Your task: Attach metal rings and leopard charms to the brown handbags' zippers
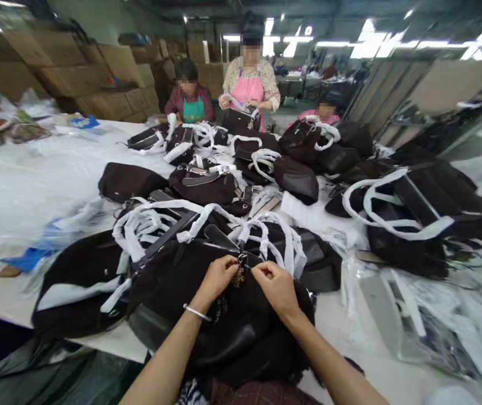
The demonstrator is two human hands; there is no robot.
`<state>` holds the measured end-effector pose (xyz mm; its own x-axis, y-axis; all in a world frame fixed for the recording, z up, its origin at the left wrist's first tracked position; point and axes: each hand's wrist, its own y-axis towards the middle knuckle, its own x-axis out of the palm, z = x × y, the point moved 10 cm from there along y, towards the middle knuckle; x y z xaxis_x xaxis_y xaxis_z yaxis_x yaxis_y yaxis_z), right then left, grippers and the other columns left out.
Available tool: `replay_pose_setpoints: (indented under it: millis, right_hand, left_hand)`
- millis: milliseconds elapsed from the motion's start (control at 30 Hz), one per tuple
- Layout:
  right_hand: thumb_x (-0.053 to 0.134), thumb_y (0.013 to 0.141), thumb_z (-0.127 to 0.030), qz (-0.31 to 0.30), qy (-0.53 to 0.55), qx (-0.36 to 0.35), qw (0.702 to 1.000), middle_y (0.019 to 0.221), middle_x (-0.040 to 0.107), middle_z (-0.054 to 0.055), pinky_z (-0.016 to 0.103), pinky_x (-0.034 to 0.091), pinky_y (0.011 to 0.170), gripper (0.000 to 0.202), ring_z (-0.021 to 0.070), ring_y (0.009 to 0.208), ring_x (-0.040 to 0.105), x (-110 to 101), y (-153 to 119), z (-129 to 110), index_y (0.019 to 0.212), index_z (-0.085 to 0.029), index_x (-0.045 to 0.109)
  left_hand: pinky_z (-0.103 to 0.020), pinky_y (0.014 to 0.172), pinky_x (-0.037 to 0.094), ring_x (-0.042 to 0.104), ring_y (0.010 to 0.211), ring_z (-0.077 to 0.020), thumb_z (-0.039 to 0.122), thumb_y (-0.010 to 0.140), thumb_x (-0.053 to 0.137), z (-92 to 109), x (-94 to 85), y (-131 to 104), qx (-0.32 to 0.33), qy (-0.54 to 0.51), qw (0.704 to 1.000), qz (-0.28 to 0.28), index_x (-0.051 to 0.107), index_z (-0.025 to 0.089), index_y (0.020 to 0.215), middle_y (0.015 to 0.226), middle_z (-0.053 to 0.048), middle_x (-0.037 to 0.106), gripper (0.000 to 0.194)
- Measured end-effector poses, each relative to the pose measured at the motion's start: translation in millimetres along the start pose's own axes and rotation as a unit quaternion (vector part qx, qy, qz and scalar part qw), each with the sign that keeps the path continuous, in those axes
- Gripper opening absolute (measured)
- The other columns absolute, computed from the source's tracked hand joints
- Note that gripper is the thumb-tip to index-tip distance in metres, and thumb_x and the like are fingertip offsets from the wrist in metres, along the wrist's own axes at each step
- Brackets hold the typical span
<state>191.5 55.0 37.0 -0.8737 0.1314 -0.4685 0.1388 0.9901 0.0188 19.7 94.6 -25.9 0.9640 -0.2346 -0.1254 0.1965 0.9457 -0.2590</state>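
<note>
A large dark brown handbag [232,315] lies in front of me at the table's near edge, its handles wrapped in white padding [207,212]. From a metal ring [241,257] near its top edge hangs a small leopard-patterned charm [237,277]. My left hand [218,278], with a bangle at the wrist, is closed with its fingertips pinched at the charm, just below the ring. On the other side of the ring, my right hand [278,287] is also pinched shut against the bag's top edge; what its fingertips hold is too small to make out.
Another dark bag [80,281] lies to the left, and wrapped-handle bags [427,208] pile up on the right. Clear plastic [427,320] covers the right side. Across the table, a person in a pink apron [247,90] handles a bag; two more people sit nearby.
</note>
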Motion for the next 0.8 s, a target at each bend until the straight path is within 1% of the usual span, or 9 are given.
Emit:
replay_pose_setpoints:
  millis: [100,200,333,433,567,700,800]
  right_hand:
    - [0.061,0.081,-0.029,-0.003,-0.005,-0.022,1.000,0.069,0.069,0.000,0.027,0.045,0.060,0.016,0.0160,0.060,0.059,6,-2,-7,0.072,-0.021,0.069]
    - [0.059,0.083,-0.028,-0.008,-0.034,-0.052,0.998,0.073,0.071,0.001,0.027,0.045,0.062,0.016,0.0160,0.062,0.060,11,1,-12,0.074,-0.022,0.071]
    - [0.058,0.085,-0.025,-0.019,-0.081,-0.076,0.994,0.075,0.070,0.001,0.028,0.044,0.066,0.017,0.0158,0.065,0.060,16,9,-11,0.075,-0.023,0.072]
    - [0.058,0.084,-0.025,-0.020,-0.083,-0.062,0.994,0.073,0.068,0.000,0.027,0.043,0.064,0.016,0.0153,0.064,0.059,17,13,-5,0.076,-0.023,0.072]
    - [0.061,0.084,-0.027,-0.022,-0.061,-0.047,0.997,0.071,0.067,-0.001,0.027,0.043,0.062,0.014,0.0149,0.062,0.058,16,12,-4,0.074,-0.023,0.070]
    - [0.061,0.085,-0.027,-0.027,-0.076,-0.066,0.995,0.071,0.066,-0.001,0.026,0.042,0.061,0.014,0.0141,0.060,0.057,18,11,-10,0.074,-0.023,0.069]
    - [0.061,0.085,-0.026,-0.020,-0.096,-0.088,0.991,0.070,0.065,-0.001,0.026,0.042,0.060,0.014,0.0135,0.059,0.056,18,11,-15,0.074,-0.022,0.069]
  left_hand:
    - [-0.028,0.075,0.040,0.056,0.078,-0.0171,0.028,0.074,0.060,-10,0.9,-4,-0.013,-0.023,1.000,-0.001,0.068,0.015,0.085,0.081,-0.002,0.066,0.019]
    - [-0.027,0.069,0.041,0.054,0.071,-0.0147,0.033,0.076,0.059,-16,2.9,-5,-0.031,-0.056,0.998,-0.005,0.064,0.015,0.083,0.076,0.000,0.062,0.020]
    - [-0.026,0.068,0.043,0.055,0.068,-0.0129,0.039,0.073,0.067,-18,7.0,-2,-0.046,-0.104,0.993,-0.015,0.058,0.016,0.083,0.074,0.001,0.060,0.027]
    - [-0.025,0.068,0.043,0.057,0.068,-0.0126,0.036,0.067,0.073,-19,7.2,-1,-0.048,-0.126,0.991,-0.011,0.056,0.016,0.084,0.075,0.001,0.061,0.032]
    - [-0.025,0.068,0.043,0.058,0.070,-0.0130,0.029,0.067,0.071,-17,2.7,-3,-0.037,-0.131,0.991,0.002,0.058,0.016,0.085,0.077,-0.001,0.063,0.026]
    - [-0.026,0.069,0.044,0.059,0.071,-0.0143,0.029,0.071,0.069,-10,0.5,-7,-0.015,-0.118,0.993,0.006,0.061,0.015,0.086,0.079,-0.002,0.065,0.023]
    - [-0.026,0.070,0.044,0.059,0.073,-0.0150,0.028,0.075,0.066,-5,-3.8,-9,0.007,-0.092,0.995,0.029,0.062,0.016,0.086,0.079,-0.002,0.064,0.017]
